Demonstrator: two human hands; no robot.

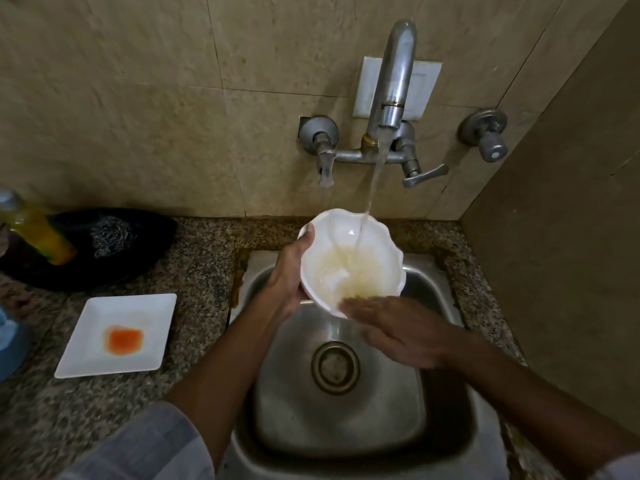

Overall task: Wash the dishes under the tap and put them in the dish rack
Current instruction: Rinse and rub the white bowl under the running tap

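Two hands, left hand (289, 271) gripping bowl (349, 261), right hand (398, 330) flat.

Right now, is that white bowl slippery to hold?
Probably: tap water runs into the white bowl, so it looks wet. Its hard, glossy look suggests it might chip if dropped. The left hand grips its rim, which likely helps.

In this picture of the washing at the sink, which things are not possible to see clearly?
Head view:
- Right hand: fingertips motion-blurred at the white bowl, so contact is unclear.
- Left hand: fingers hidden behind the bowl.
- Yellow bottle: top cut by the left edge.
- Dish rack: out of view.
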